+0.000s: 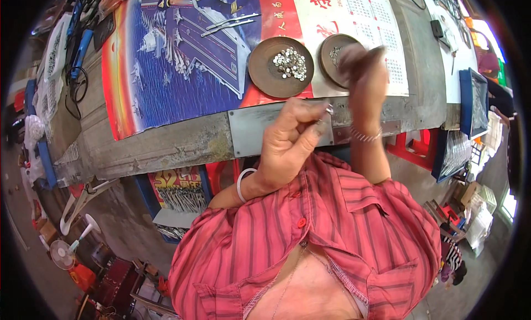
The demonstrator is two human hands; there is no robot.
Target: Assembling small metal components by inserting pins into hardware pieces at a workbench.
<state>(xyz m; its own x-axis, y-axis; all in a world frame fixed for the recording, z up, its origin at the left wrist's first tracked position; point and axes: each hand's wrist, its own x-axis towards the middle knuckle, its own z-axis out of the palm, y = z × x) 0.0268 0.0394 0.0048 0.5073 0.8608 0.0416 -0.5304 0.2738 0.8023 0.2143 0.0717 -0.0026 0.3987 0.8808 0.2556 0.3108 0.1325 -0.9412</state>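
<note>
My left hand is at the table's near edge, closed in a pinch with thumb and forefinger. A small shiny metal piece pokes out between those fingertips. My right hand is raised beside the right-hand brown round dish, covering part of it. Motion smears its fingers, so whether they hold anything cannot be made out. Small metal bits lie in that dish. Just beyond my left hand, another brown round dish bears a pile of small, round, silvery pieces.
A colourful poster with a calendar covers much of the worktable. Thin metal strips rest on it. Blue-handled tools and a cable lie at the left. Blue trays of metal parts stand at the right and below the tabletop.
</note>
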